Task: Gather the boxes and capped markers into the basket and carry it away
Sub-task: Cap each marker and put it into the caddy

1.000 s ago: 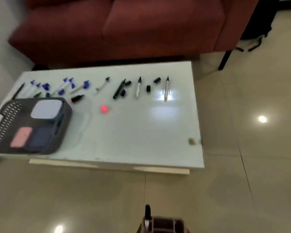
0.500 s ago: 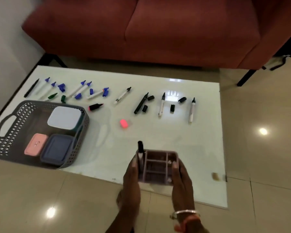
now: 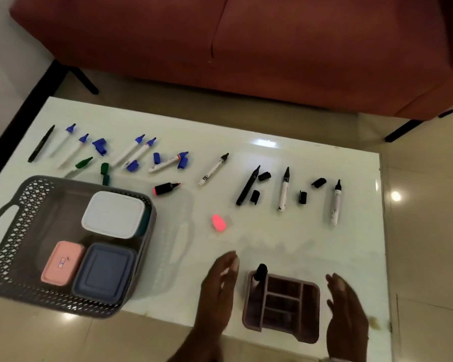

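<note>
- Flanking the organizer (image 3: 281,307) on the tabletop (image 3: 272,239), my left hand (image 3: 217,291) and right hand (image 3: 347,317), both grips apart, empty
- Basket (image 3: 16,259) lies leftward, nearer my left hand

A red sofa (image 3: 246,43) is seen beyond the white table (image 3: 285,236); a compartmented organiser (image 3: 283,307) is placed at the table's near edge.

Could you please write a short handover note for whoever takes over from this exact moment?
Left hand and right hand: both open, empty, flanking the divided organizer at the table's near edge; one black marker stands in it.
Done: white box, pink box and blue box sit in the basket.
Left: the table's markers lie uncapped, caps loose beside them; cap, load, carry the basket away.
</note>
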